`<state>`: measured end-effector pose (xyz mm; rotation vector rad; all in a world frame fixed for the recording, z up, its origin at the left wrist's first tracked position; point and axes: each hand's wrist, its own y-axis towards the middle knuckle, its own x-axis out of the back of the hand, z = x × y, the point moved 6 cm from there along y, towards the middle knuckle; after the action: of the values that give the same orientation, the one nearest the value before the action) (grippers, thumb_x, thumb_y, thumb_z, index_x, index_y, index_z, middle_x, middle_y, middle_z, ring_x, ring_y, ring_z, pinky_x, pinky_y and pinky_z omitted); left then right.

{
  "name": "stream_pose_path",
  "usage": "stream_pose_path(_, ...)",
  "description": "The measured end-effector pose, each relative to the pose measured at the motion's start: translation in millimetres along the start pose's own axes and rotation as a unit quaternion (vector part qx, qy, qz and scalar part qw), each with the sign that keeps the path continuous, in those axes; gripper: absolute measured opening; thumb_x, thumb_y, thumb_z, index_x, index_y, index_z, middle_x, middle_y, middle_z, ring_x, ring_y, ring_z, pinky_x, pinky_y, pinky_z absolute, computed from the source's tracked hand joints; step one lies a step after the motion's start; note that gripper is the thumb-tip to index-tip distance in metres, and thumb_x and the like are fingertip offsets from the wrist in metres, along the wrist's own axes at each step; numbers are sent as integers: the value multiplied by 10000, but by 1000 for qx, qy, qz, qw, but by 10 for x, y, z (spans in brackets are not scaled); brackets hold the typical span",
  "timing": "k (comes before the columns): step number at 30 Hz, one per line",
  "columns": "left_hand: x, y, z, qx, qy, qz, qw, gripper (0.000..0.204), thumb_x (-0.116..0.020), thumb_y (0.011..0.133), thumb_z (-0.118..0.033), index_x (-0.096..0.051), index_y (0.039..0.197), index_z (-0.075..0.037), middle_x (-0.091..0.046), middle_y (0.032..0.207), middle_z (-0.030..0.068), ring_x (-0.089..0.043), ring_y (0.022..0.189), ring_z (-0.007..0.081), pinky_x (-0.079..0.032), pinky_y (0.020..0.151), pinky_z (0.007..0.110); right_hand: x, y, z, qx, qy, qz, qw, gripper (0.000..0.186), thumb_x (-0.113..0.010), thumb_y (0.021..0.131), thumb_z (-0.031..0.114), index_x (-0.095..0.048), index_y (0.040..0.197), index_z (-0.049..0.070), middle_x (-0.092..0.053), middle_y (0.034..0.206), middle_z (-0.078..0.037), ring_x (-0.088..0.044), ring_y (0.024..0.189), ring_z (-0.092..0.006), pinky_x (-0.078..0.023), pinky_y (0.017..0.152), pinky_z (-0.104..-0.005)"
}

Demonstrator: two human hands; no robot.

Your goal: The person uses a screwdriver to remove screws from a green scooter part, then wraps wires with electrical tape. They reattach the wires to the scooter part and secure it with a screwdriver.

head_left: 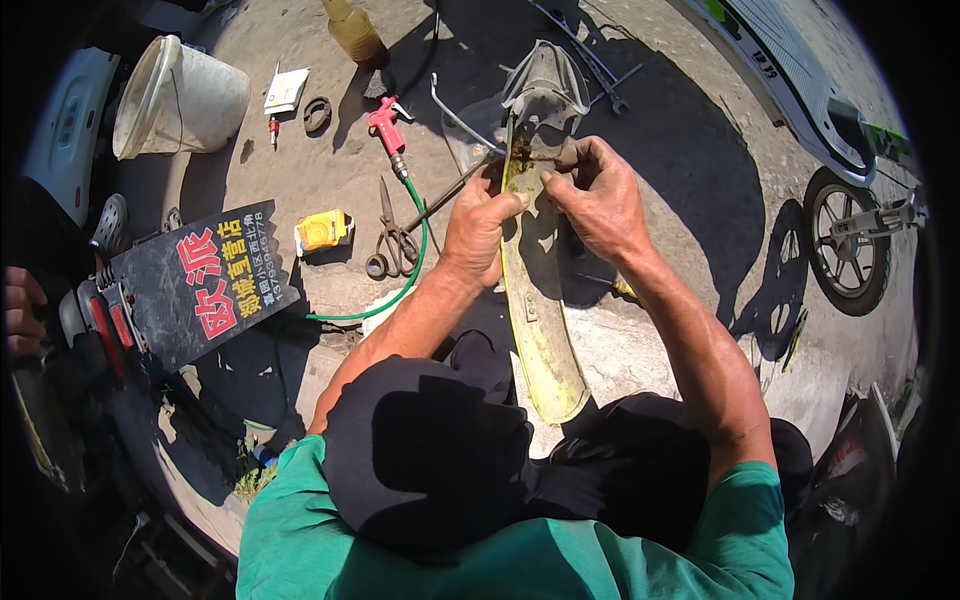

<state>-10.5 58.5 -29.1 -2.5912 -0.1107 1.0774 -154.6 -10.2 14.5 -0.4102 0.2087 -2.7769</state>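
Note:
A long, dirty yellow mudguard [545,340] runs lengthwise in front of me, its near end close to my lap. Its far end widens into a grey, mud-caked flared piece [545,85]. My left hand [475,230] grips the mudguard's left edge, thumb on its upper face. On the opposite edge my right hand [605,200] is closed, with thumb and bent fingers pinching at the mudguard beside a dark, grimy patch [522,152]. Whether a small part sits between the right fingertips is hidden.
Left of the mudguard lie scissors [390,235], a yellow box [324,231], a red air gun [386,122] on a green hose [415,270] and a white bucket [180,98]. Wrenches [595,60] lie beyond. A wheel [848,240] stands right; another person's hand [24,310] shows far left.

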Motion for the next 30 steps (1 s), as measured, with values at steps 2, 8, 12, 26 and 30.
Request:
stream_pose_path(2, -58, -37, -52, -24, 3, 2, 1000, 466, -575, 899, -24, -515, 1358, 31, -651, 1218, 124, -667, 1066, 197, -551, 956, 354, 23, 0, 26, 8, -36, -39, 999, 306, -770, 845, 209, -649, 1001, -25, -678, 846, -81, -627, 751, -134, -535, 704, -317)
stream_pose_path(8, -71, -56, -115, -18, 9, 7, 1000, 506, -596, 910, -8, -486, 1402, 36, -648, 1175, 97, -659, 1014, 178, -544, 923, 328, -51, 71, -91, 36, -68, -21, 997, 257, -759, 880, 192, -643, 967, -21, -641, 819, -59, -575, 730, -113, -506, 673, -318)
stream_pose_path(12, 20, -23, -133, -22, 35, 7, 999, 495, -608, 913, -19, -498, 1393, 31, -650, 1158, 89, -661, 992, 172, -554, 899, 329, -138, 98, -118, 68, -64, 7, 996, 190, -713, 941, 127, -670, 1053, -20, -659, 860, -20, -573, 761, -72, -499, 693, -282)
stream_pose_path(26, 233, -53, -280, -66, 105, -52, 991, 401, -633, 882, 15, -605, 1282, 10, -664, 1171, 52, -624, 1032, 138, -510, 959, 309, -365, 33, 315, 137, -47, -6, 989, 235, -672, 841, 59, -653, 1057, -32, -651, 851, -160, -653, 739, -236, -536, 691, -384)
stream_pose_path(30, 240, -83, -352, -99, 147, -56, 983, 390, -628, 879, 8, -618, 1268, 11, -667, 1145, 47, -616, 1025, 129, -507, 957, 299, -384, 15, 386, 157, -23, 15, 987, 313, -640, 849, 48, -668, 1156, -9, -676, 908, -174, -667, 773, -244, -546, 724, -387)
